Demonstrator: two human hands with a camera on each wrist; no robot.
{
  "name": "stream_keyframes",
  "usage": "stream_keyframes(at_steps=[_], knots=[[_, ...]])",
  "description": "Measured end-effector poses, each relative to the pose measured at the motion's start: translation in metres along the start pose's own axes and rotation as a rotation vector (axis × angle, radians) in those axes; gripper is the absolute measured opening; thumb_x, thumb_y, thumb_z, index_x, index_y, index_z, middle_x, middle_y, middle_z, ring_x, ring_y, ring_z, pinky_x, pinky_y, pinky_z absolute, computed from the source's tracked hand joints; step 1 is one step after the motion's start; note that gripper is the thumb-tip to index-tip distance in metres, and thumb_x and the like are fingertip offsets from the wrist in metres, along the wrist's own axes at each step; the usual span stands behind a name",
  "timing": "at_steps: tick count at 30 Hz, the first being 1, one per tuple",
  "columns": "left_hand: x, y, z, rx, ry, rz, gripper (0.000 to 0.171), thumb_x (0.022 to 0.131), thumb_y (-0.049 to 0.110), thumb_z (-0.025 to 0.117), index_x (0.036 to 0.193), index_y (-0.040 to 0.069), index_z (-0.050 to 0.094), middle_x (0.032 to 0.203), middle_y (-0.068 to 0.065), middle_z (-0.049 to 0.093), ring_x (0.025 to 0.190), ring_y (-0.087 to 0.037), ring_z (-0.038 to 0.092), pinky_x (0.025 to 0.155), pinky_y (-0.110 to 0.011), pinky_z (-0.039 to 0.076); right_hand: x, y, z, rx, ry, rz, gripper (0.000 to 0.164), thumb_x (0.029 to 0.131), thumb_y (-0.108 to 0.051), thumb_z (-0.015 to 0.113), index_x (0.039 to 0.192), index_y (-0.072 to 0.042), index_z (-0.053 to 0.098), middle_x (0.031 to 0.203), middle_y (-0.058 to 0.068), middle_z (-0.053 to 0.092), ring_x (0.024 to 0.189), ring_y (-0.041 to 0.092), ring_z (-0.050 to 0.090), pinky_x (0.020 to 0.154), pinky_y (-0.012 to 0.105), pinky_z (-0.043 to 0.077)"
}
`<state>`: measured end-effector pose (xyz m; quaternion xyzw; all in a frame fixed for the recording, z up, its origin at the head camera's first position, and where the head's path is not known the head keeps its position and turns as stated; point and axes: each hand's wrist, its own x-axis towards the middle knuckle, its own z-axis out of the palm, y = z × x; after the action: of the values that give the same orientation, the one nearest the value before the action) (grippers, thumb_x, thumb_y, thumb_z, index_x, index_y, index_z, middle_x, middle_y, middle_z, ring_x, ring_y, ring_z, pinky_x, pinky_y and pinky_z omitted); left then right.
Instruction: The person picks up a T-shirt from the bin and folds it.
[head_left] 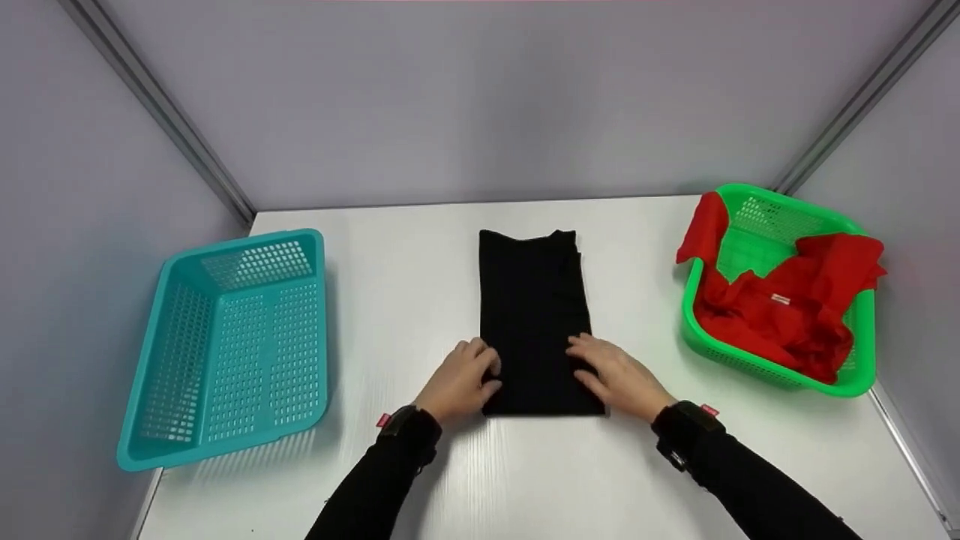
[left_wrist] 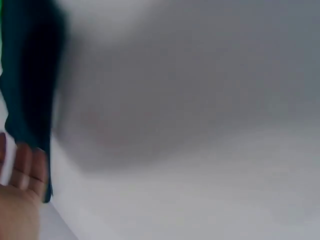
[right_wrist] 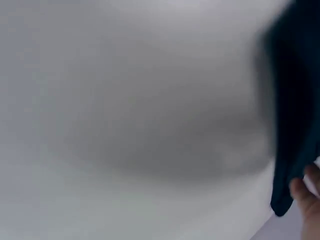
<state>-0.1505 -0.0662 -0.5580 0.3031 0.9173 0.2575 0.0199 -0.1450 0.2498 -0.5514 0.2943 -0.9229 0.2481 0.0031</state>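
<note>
A black garment (head_left: pixel 532 300), folded into a long rectangle, lies flat on the white table. At its lower left edge, my left hand (head_left: pixel 459 381) rests with the fingers slightly bent on the cloth. My right hand (head_left: pixel 621 379) lies on the lower right edge, fingers spread and loosely extended. In the left wrist view, the left hand (left_wrist: pixel 22 197) shows straight fingers against the dark cloth (left_wrist: pixel 32 95). The right wrist view has the right hand's (right_wrist: pixel 307 200) fingertips at the edge of the dark cloth (right_wrist: pixel 297 110). Neither hand visibly pinches the fabric.
To the left stands a teal plastic basket (head_left: pixel 319 330) with nothing in it. A green basket (head_left: pixel 862 337) at the right holds a crumpled red garment (head_left: pixel 780 315), parts of which hang over its rim. Grey panels (head_left: pixel 525 105) enclose the table's back and sides.
</note>
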Motion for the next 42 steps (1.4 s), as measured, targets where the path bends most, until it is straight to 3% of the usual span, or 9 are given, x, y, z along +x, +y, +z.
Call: stream_keyframes(at_steps=[9, 12, 16, 19, 22, 27, 33, 38, 42], knots=[[-0.035, -0.001, 0.015, 0.356, 0.005, 0.285, 0.014, 0.093, 0.029, 0.074, 0.097, 0.018, 0.066, 0.100, 0.004, 0.058, 0.088, -0.017, 0.054, 0.078, -0.033, 0.049, -0.046, 0.008, 0.016, -0.310, -0.036, -0.359, 0.032, 0.091, -0.024, 0.078, 0.115, -0.010, 0.062, 0.146, 0.016, 0.058, 0.136, 0.035, 0.053, 0.109, 0.051, 0.046], [-0.035, 0.002, 0.014, 0.533, 0.028, 0.361, 0.008, 0.094, 0.018, 0.073, 0.095, 0.017, 0.066, 0.098, 0.004, 0.059, 0.085, -0.016, 0.056, 0.073, -0.030, 0.050, -0.049, 0.011, 0.018, -0.398, 0.047, -0.423, 0.014, 0.103, -0.018, 0.061, 0.109, -0.007, 0.064, 0.136, 0.017, 0.065, 0.127, 0.034, 0.062, 0.102, 0.047, 0.052], [-0.032, 0.003, 0.013, 0.677, 0.079, 0.434, 0.013, 0.091, 0.007, 0.074, 0.094, 0.016, 0.064, 0.093, 0.004, 0.059, 0.082, -0.014, 0.056, 0.070, -0.027, 0.048, -0.045, 0.009, 0.019, -0.434, 0.180, -0.469, 0.032, 0.111, -0.016, 0.038, 0.099, -0.003, 0.065, 0.119, 0.019, 0.072, 0.110, 0.032, 0.071, 0.092, 0.044, 0.057], [-0.029, 0.005, 0.006, 0.550, 0.168, 0.379, 0.013, 0.089, 0.009, 0.074, 0.091, 0.015, 0.062, 0.091, 0.004, 0.060, 0.083, -0.015, 0.058, 0.070, -0.027, 0.048, -0.040, 0.003, 0.011, -0.332, 0.249, -0.401, 0.011, 0.099, -0.007, 0.058, 0.100, -0.002, 0.067, 0.113, 0.017, 0.074, 0.104, 0.032, 0.072, 0.088, 0.044, 0.059], [-0.026, 0.010, -0.008, 0.318, 0.284, 0.295, 0.015, 0.082, 0.008, 0.073, 0.091, 0.014, 0.062, 0.092, 0.003, 0.064, 0.087, -0.016, 0.062, 0.073, -0.029, 0.050, -0.034, -0.004, -0.005, -0.172, 0.317, -0.293, 0.026, 0.080, 0.004, 0.074, 0.105, -0.001, 0.069, 0.112, 0.016, 0.074, 0.105, 0.033, 0.072, 0.088, 0.041, 0.058], [-0.019, 0.022, -0.038, 0.003, 0.398, 0.199, 0.019, 0.081, 0.001, 0.070, 0.096, 0.010, 0.065, 0.096, -0.001, 0.070, 0.093, -0.018, 0.067, 0.078, -0.033, 0.055, -0.021, -0.019, -0.035, 0.068, 0.386, -0.173, 0.032, 0.081, 0.012, 0.074, 0.108, -0.004, 0.071, 0.107, 0.009, 0.076, 0.103, 0.028, 0.073, 0.095, 0.017, 0.051], [-0.017, 0.037, -0.068, -0.335, 0.345, 0.062, 0.014, 0.089, -0.002, 0.064, 0.100, 0.006, 0.065, 0.097, -0.005, 0.074, 0.088, -0.016, 0.071, 0.079, -0.030, 0.058, -0.012, -0.037, -0.064, 0.308, 0.382, -0.043, 0.023, 0.087, 0.013, 0.068, 0.101, -0.005, 0.068, 0.081, 0.001, 0.074, 0.072, 0.004, 0.066, 0.061, 0.005, 0.043], [-0.016, 0.043, -0.085, -0.673, 0.240, -0.062, 0.011, 0.092, -0.003, 0.058, 0.097, 0.006, 0.061, 0.086, -0.004, 0.070, 0.072, -0.016, 0.070, 0.067, -0.028, 0.059, -0.009, -0.048, -0.078, 0.546, 0.267, 0.109, 0.009, 0.098, 0.002, 0.063, 0.106, -0.002, 0.066, 0.074, 0.004, 0.066, 0.061, 0.007, 0.058, 0.058, 0.019, 0.053], [-0.008, 0.040, -0.088, -0.787, 0.181, -0.200, 0.010, 0.092, 0.001, 0.056, 0.098, 0.006, 0.061, 0.084, -0.004, 0.066, 0.061, -0.019, 0.067, 0.056, -0.035, 0.059, -0.003, -0.045, -0.078, 0.700, 0.173, 0.290, 0.015, 0.103, -0.012, 0.062, 0.112, -0.001, 0.065, 0.080, 0.008, 0.065, 0.069, 0.015, 0.065, 0.060, 0.034, 0.060]])
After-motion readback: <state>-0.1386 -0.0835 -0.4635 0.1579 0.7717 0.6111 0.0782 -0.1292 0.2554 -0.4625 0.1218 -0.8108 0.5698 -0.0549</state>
